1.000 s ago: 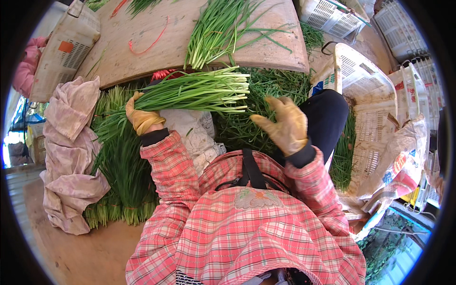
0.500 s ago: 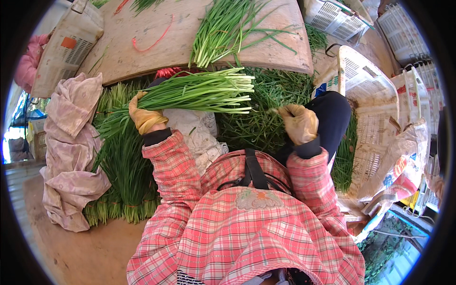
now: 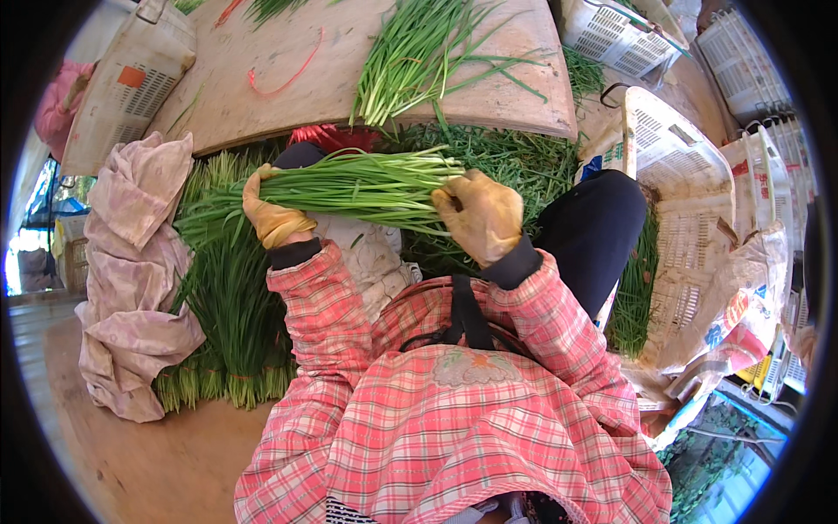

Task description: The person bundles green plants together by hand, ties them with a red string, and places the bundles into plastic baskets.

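A bunch of long green garlic chives (image 3: 358, 185) lies level across my lap, pale stem ends to the right. My left hand (image 3: 272, 214), in a tan glove, is wrapped round its leafy part. At the pale ends my right hand (image 3: 482, 217), gloved likewise, has its fingers closed on the stems; the fingertips are partly hidden. Beyond, a loose pile of chives (image 3: 406, 70) rests on the wooden board (image 3: 288, 113). Below my left hand stand several tied chive bundles (image 3: 231, 323), beside a crumpled pinkish cloth (image 3: 131, 271).
Loose green trimmings (image 3: 515, 157) cover the area under the board's near edge. A white plastic crate (image 3: 681, 157) stands at the right, with a plastic sack (image 3: 742, 288) against it. Another crate (image 3: 140, 83) is at the far left. A pink tie (image 3: 284, 87) lies on the board.
My right hand has moved left from beside my knee and closed on the bunch's pale stem ends. The left hand keeps its hold, almost in the same place.
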Demonstrator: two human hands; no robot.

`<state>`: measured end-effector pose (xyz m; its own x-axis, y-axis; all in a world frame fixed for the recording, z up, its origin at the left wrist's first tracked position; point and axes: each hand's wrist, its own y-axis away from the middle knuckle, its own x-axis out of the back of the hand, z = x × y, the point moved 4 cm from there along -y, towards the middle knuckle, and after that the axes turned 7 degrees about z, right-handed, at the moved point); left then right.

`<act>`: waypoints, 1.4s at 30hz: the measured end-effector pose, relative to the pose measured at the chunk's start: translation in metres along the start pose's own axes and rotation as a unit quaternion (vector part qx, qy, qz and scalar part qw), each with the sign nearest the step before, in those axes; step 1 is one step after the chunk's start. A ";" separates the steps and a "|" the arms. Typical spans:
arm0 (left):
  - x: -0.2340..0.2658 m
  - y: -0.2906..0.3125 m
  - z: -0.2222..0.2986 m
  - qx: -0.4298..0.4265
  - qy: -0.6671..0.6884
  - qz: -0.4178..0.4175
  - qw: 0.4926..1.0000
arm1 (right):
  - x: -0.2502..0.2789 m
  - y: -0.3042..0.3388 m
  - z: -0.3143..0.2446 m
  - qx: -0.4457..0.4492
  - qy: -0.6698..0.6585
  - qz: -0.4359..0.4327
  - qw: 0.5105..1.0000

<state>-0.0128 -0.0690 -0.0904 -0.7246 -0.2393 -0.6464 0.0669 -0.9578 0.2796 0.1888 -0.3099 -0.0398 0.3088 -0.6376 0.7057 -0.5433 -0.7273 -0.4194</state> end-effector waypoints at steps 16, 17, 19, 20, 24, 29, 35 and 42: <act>-0.011 0.019 0.027 -0.042 -0.030 -0.074 0.996 | 0.037 -0.008 0.019 0.019 -0.057 0.049 0.997; -0.015 0.026 0.027 0.007 0.003 -0.082 0.997 | 0.023 -0.012 0.007 0.015 -0.106 0.016 0.994; -0.020 0.032 0.023 0.041 0.033 -0.065 0.997 | 0.009 -0.009 0.006 -0.011 -0.129 0.005 0.992; -0.021 0.031 0.024 0.050 0.041 -0.081 0.995 | 0.007 -0.005 0.008 -0.033 -0.104 0.025 0.994; -0.023 0.030 0.033 0.074 0.065 -0.142 0.985 | 0.021 0.006 0.048 -0.091 0.074 0.097 0.988; -0.019 0.023 0.028 0.077 0.072 -0.172 0.979 | 0.043 0.007 0.037 0.019 -0.022 0.059 0.998; -0.037 0.041 0.018 0.087 0.070 -0.170 0.979 | 0.001 -0.001 -0.021 0.104 -0.161 0.026 0.981; -0.022 0.024 0.032 0.095 0.133 -0.255 0.953 | 0.025 0.031 0.004 -0.014 -0.278 -0.310 0.909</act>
<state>-0.0173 -0.0817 -0.0468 -0.4276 0.1939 -0.8829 -0.3921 -0.9198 -0.0121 0.1831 -0.3494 -0.0372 0.9056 -0.1427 0.3995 -0.1475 -0.9889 -0.0188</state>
